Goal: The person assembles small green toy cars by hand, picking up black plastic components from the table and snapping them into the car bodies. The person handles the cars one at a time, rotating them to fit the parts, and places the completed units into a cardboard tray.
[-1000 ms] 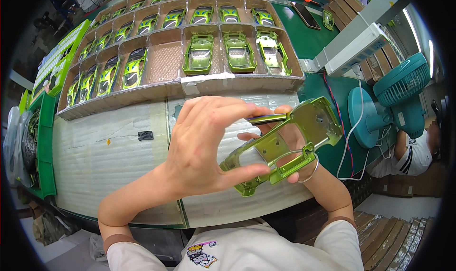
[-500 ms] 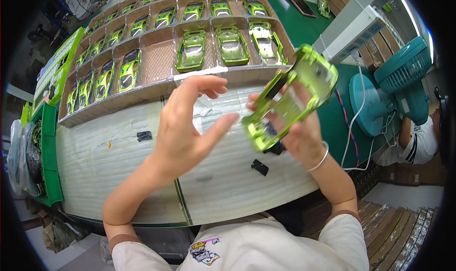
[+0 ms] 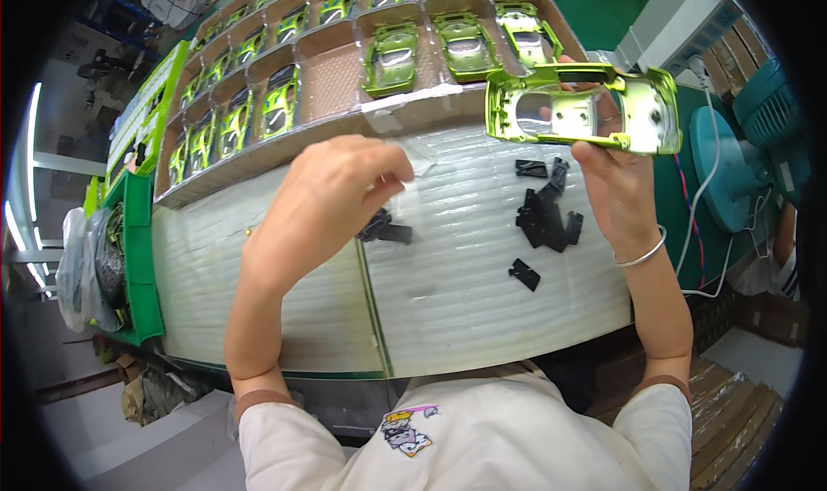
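My right hand (image 3: 617, 185) grips a shiny green toy car body shell (image 3: 633, 116) and holds it up level, its hollow inner side toward me. The shell hangs over the near edge of a divided box (image 3: 327, 129). My left hand (image 3: 338, 185) is raised over the mat, fingers curled in and thumb close to them. Whatever it may pinch is hidden. Small black plastic parts (image 3: 394, 233) lie on the mat beside the left hand. Below the shell is a loose pile of similar black pieces (image 3: 544, 222), with a single black piece (image 3: 525, 274) nearer me.
Several green car bodies (image 3: 392, 58) sit in the box's compartments. A padded white mat (image 3: 457, 319) covers the bench. To the left stands a green crate (image 3: 142, 254) with plastic bags (image 3: 82, 267). A teal fan (image 3: 719, 168) and cables (image 3: 699, 233) are at right.
The car shell has been raised and turned from a slant to level in my right hand. My left fingers have curled from spread to closed. The whole view has shifted, uncovering the black pieces.
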{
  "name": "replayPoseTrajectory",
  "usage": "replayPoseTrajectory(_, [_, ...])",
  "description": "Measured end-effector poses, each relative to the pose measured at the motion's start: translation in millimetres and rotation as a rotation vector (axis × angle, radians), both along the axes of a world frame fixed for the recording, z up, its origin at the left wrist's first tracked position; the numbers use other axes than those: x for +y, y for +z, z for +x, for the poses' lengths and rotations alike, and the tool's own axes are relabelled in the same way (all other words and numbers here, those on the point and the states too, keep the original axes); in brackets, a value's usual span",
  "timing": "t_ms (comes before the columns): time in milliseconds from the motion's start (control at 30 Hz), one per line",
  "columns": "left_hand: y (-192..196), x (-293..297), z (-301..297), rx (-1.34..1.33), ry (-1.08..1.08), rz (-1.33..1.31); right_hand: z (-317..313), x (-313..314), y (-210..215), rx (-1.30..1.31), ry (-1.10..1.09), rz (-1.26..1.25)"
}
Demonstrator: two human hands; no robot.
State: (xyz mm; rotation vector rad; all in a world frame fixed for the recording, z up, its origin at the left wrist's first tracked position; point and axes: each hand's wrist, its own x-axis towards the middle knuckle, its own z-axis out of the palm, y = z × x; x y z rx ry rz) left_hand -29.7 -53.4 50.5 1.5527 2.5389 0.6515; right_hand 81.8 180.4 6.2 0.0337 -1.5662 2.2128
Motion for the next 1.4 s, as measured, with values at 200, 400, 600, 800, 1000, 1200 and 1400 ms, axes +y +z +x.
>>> replayPoseTrajectory(200, [-23, -8, 16, 0.078, -0.092, -0.232, -8, -5, -6, 0.119, 0.024, 0.207])
replayPoseTrajectory(400, [-6, 1, 12, -0.244, -0.160, -0.108, -18, 1, -16, 0.442, 0.020, 0.498])
replayPoseTrajectory(600, [-2, 17, 31, -0.389, -0.145, 0.485, -17, -15, -21, 0.603, 0.085, 0.623])
replayPoseTrajectory(800, [-22, 29, 43, -0.072, -0.207, 0.548, -13, -27, -23, 0.615, 0.149, 0.595])
replayPoseTrajectory(1000, [-17, 27, 43, -0.085, -0.282, 0.499, -13, -25, -25, 0.604, 0.194, 0.579])
replayPoseTrajectory(1200, [-14, 21, 40, -0.175, -0.264, 0.470, -13, -26, -24, 0.598, 0.165, 0.574])
replayPoseTrajectory(1400, [-2, 6, 26, -0.186, -0.181, 0.162, -12, -19, -21, 0.390, -0.042, 0.535])
